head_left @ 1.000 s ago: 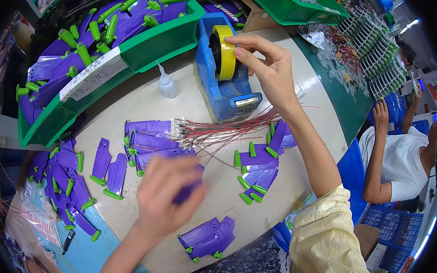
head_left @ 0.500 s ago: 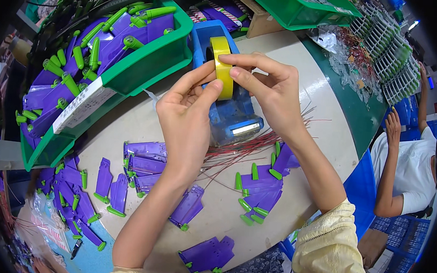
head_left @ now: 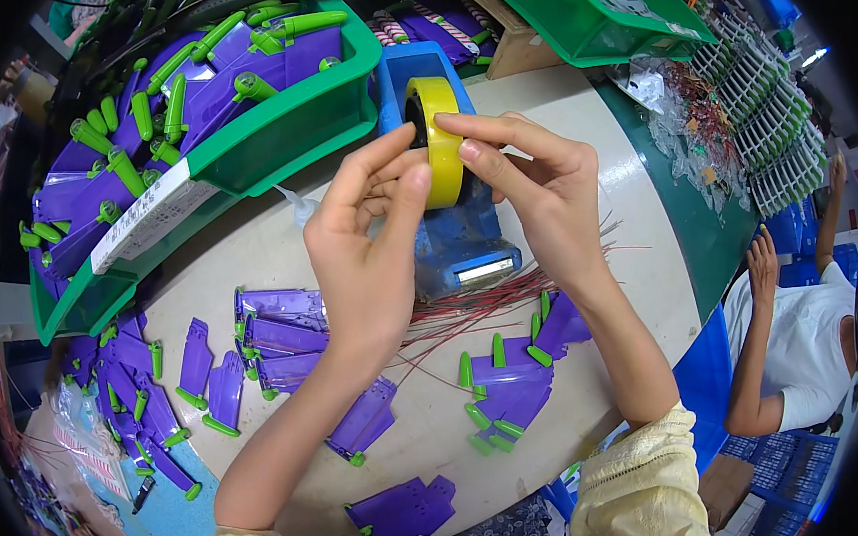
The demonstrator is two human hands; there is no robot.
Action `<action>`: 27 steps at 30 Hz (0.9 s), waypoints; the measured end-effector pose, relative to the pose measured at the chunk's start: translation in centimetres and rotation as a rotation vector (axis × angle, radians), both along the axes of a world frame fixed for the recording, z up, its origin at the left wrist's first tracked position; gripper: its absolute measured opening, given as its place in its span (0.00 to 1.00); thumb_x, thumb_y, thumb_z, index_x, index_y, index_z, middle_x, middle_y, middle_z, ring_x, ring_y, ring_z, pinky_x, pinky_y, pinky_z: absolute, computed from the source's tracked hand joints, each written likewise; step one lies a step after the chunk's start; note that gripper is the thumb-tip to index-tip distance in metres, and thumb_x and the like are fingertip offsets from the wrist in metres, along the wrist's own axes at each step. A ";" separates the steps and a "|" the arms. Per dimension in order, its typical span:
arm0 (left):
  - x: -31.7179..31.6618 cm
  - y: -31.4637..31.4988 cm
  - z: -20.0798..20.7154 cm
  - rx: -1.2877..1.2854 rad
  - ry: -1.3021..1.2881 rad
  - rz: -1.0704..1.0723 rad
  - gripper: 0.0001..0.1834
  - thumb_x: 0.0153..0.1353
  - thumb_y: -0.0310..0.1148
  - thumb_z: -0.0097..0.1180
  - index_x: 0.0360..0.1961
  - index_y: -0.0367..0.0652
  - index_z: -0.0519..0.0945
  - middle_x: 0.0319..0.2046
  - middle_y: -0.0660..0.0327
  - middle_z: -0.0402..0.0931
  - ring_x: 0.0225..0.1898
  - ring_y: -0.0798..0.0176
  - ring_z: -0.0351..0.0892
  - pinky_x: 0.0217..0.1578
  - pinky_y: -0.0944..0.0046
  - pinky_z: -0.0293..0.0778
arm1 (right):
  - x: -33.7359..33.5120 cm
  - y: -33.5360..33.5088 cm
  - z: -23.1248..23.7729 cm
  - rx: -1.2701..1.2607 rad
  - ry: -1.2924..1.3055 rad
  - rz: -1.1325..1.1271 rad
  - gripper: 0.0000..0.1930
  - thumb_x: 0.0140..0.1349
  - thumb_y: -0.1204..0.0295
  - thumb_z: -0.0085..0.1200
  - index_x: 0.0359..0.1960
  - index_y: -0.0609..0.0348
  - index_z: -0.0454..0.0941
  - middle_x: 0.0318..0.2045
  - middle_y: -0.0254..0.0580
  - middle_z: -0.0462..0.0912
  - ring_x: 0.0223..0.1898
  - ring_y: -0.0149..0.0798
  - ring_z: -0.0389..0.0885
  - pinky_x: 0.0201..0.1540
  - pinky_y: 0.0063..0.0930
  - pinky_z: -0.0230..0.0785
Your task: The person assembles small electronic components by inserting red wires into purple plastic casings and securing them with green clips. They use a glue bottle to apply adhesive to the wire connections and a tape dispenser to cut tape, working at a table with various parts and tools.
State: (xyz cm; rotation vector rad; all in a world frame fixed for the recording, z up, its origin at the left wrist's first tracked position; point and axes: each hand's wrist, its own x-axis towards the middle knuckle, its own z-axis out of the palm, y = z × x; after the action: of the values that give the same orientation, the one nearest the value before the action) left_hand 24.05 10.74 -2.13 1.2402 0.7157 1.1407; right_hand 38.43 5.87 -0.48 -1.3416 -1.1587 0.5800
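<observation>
A roll of yellow tape sits in a blue tape dispenser at the upper middle. My right hand is at the roll's right side, index finger and thumb closed in a pinch against the tape; whether a loose end lies between them is hard to see. To the roll's left is my left hand, its thumb and index finger apart, the tips close to the tape with nothing visible between them. Thin red wires lie under and beside the dispenser. Purple plastic pieces with green ends lie around my left forearm.
A green bin heaped with purple and green pieces stands on the left, another green bin at the back. More purple pieces lie right of centre and one near the front edge. A co-worker is at the far right.
My left thumb and index finger have spread apart and come slightly off the tape. My right hand keeps its pinch at the roll. The view has shifted slightly.
</observation>
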 end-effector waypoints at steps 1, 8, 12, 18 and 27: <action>-0.2 0.1 0.0 0.038 0.010 -0.013 0.17 0.67 0.25 0.60 0.55 0.30 0.79 0.42 0.56 0.84 0.39 0.72 0.79 0.43 0.70 0.76 | -0.1 0.0 0.0 0.007 0.012 -0.005 0.11 0.65 0.73 0.61 0.47 0.52 0.89 0.32 0.32 0.84 0.29 0.22 0.72 0.31 0.20 0.62; -0.3 1.2 0.4 0.124 0.068 -0.088 0.20 0.63 0.22 0.61 0.57 0.33 0.79 0.43 0.54 0.85 0.39 0.69 0.81 0.42 0.68 0.77 | -0.3 0.1 1.1 0.037 -0.332 -0.139 0.13 0.57 0.75 0.66 0.45 0.55 0.89 0.34 0.39 0.83 0.33 0.31 0.78 0.35 0.26 0.70; -0.2 0.9 0.8 0.157 0.115 -0.096 0.19 0.62 0.21 0.61 0.55 0.33 0.80 0.40 0.56 0.85 0.39 0.70 0.81 0.40 0.68 0.77 | 0.5 1.1 1.5 0.338 -0.842 -0.162 0.10 0.49 0.75 0.69 0.36 0.59 0.88 0.32 0.40 0.79 0.32 0.41 0.79 0.34 0.34 0.73; 0.0 0.7 0.5 0.155 0.145 -0.076 0.20 0.63 0.17 0.60 0.57 0.29 0.79 0.46 0.60 0.83 0.36 0.78 0.71 0.42 0.73 0.72 | -0.3 1.4 3.3 0.246 -1.026 -0.102 0.05 0.50 0.78 0.66 0.27 0.65 0.82 0.25 0.42 0.74 0.31 0.46 0.78 0.33 0.39 0.73; 0.3 0.7 -0.6 0.155 0.062 0.001 0.19 0.59 0.20 0.63 0.53 0.36 0.83 0.39 0.63 0.86 0.32 0.72 0.67 0.38 0.69 0.72 | 0.4 1.1 2.7 0.220 -0.744 -0.020 0.06 0.51 0.81 0.65 0.29 0.66 0.80 0.26 0.44 0.77 0.31 0.46 0.80 0.31 0.34 0.73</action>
State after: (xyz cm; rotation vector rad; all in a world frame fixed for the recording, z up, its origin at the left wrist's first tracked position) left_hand 24.36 11.49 -2.68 1.4108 0.6837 1.1802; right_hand 38.84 7.01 2.25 -1.4101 -1.7403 -0.0935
